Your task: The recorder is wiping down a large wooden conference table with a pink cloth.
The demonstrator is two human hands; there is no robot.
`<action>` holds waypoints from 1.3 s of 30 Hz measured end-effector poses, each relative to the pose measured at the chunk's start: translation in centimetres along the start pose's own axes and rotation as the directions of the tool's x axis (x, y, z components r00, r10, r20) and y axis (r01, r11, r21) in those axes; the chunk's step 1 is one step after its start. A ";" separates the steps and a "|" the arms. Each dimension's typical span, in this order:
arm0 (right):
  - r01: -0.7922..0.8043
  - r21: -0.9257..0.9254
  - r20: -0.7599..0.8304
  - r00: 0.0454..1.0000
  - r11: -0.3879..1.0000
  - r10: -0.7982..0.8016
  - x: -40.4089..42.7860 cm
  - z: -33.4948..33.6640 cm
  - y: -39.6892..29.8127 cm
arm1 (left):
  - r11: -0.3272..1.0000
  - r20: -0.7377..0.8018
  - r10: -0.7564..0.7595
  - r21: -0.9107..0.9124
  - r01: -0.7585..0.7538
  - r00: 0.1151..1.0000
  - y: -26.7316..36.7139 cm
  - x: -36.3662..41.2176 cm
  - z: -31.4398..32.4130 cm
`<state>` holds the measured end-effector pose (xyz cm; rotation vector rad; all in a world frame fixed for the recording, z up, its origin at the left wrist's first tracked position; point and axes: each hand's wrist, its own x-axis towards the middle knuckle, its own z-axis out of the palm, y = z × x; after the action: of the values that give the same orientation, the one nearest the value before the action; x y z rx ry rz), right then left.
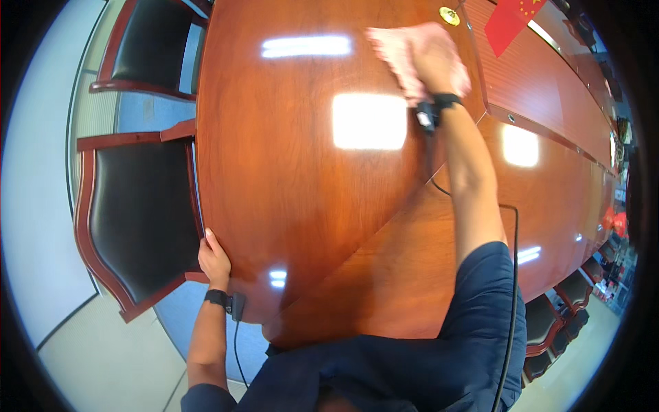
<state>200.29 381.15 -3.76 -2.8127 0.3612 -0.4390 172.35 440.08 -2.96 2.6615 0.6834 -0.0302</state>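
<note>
My right hand presses down on a pink cloth near the far end of a polished wooden conference table. The cloth lies spread on both sides of the hand, partly bunched, and the hand is blurred. My left hand grips the table's left edge beside a chair, thumb uppermost; some of its fingers are hidden. Each wrist wears a black strap with a small black device, one at the right wrist and one at the left wrist.
Black-padded wooden armchairs stand close along the left edge. A black cable runs along my right arm. Beyond the cloth are a round gold-coloured base and a small red flag. More chairs line the right side.
</note>
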 end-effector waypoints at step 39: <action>0.609 0.393 0.473 0.509 0.689 -0.719 -21.7 -0.6 -21.7 | 0.995 0.100 -0.100 -0.006 0.101 0.990 -0.2 0.8 -1.3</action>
<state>184.42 407.43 -2.31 -2.6016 -0.9063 0.3097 172.88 441.12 -1.89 2.5933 0.7815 -0.1845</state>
